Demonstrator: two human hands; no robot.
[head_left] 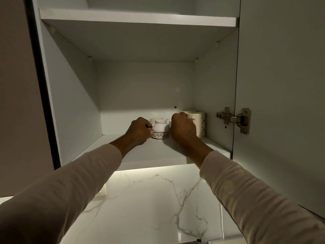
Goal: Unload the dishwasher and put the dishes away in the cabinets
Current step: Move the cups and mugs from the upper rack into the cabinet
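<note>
On the cabinet's lower shelf [123,152] a small white patterned cup [159,129] stands upright, directly between the two hands. The left grip [139,129] is curled closed on the cup's left side, fingers touching it where its handle seems to be. The right grip [182,127] is curled just beside the cup's right flank, covering another small cup; what it holds cannot be told. A second cup [155,119] stands behind, and a tall cream mug [200,124] stands to the right.
</note>
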